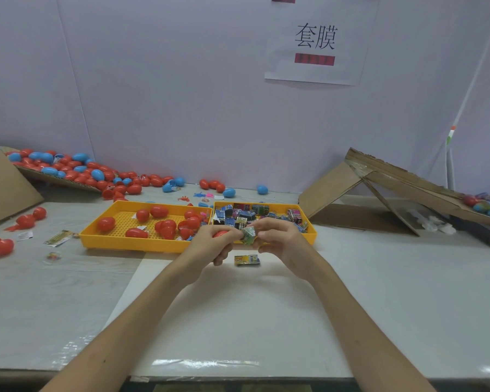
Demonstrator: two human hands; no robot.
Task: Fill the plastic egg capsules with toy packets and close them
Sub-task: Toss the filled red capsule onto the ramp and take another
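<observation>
Surface [351, 292]: pale sheeting, carries everything I list below.
Cardboard ramp [393, 182]: far right, leaning.
Heap of red and blue eggs [76, 168]: far left, against the wall.
Left yellow tray [130, 244]: loose red capsule shells.
Right yellow tray [311, 227]: touches the first tray; toy packets heaped inside.
Left hand [212, 244]: grip clenched round a red egg capsule [222, 233], held above the surface just before the trays' near rims. The fingers hide most of the shell, so I cannot tell which way its mouth faces.
Right hand [277, 241]: grip pinching a green toy packet [248, 234], folded small, its end touching the capsule.
Spare packet [247, 260]: flat on the surface, just below the hands.

Handling, my judgement: the capsule is light, stiff and smooth, likely to slip or pop apart; I would hold it round the widest belly. The packet is light, crinkly and soft, and springs open; I would pinch it at the folded end. Its long axis runs roughly left to right, leading end toward the capsule.
</observation>
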